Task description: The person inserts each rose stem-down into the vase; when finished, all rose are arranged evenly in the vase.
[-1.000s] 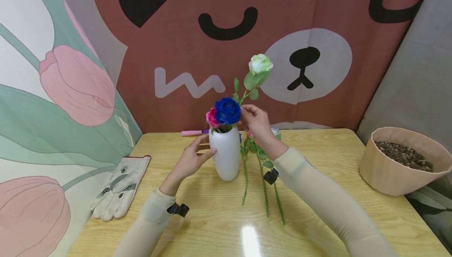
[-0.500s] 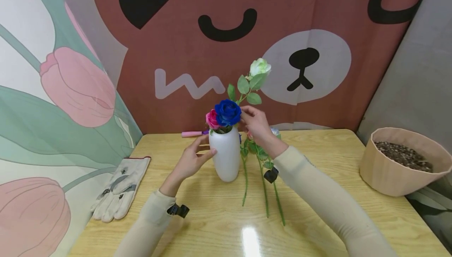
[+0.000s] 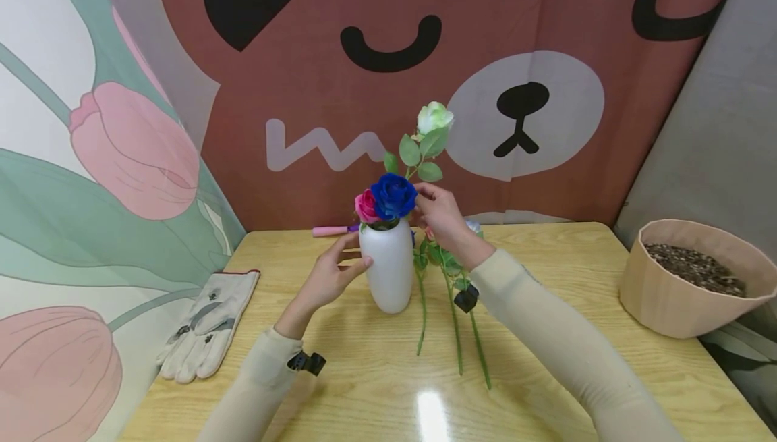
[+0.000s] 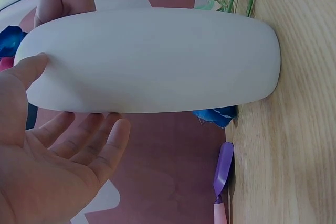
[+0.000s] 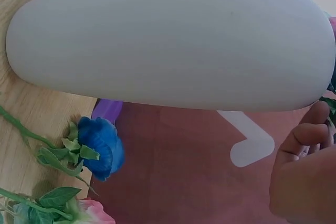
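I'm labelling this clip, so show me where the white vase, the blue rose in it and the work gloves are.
white vase [image 3: 386, 268], head view, middle of its body.
blue rose [image 3: 393, 196], head view, centre of the bloom above the vase's mouth.
work gloves [image 3: 205, 325], head view, on the palm, at the table's left edge.

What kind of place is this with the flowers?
Probably a flower-arranging craft corner: a wooden table holds a white vase of roses, loose stems, gardening gloves and a pot of soil, with cartoon cloth backdrops behind.
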The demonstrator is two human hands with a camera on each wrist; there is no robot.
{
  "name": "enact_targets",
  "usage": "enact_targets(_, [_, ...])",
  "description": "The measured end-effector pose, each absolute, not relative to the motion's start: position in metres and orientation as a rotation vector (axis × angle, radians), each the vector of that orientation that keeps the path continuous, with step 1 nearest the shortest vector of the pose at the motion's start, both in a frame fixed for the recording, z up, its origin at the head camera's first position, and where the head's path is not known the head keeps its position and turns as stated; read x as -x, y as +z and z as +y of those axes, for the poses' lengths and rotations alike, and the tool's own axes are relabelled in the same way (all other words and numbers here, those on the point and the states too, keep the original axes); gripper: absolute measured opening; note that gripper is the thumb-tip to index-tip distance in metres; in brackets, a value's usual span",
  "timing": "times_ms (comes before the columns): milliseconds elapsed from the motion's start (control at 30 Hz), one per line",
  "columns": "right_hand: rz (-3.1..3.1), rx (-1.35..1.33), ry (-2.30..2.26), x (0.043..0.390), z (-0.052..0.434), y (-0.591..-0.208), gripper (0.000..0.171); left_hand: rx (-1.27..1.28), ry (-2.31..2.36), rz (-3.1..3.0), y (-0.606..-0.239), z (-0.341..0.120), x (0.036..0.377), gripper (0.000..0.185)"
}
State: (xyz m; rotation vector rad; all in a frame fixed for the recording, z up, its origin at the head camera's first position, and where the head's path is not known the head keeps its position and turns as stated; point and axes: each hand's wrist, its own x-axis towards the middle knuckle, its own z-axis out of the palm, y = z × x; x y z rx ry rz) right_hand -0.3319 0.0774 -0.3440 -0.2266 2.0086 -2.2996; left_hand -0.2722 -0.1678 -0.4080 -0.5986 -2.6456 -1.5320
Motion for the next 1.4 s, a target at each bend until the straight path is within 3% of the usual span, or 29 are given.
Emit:
enact_targets(733, [2.061,0.308,-2.104,0.329,0.093,-0.35,0.025,0.601,-1.521,-2.639,-0.408,-0.168,0.27,0.059])
enact_targets(1400, [2.242,0.271,-1.784,0.317,0.158,-0.376,0.028,0.613,-1.503,-2.622,-0.408,-0.166,0.272,0.059])
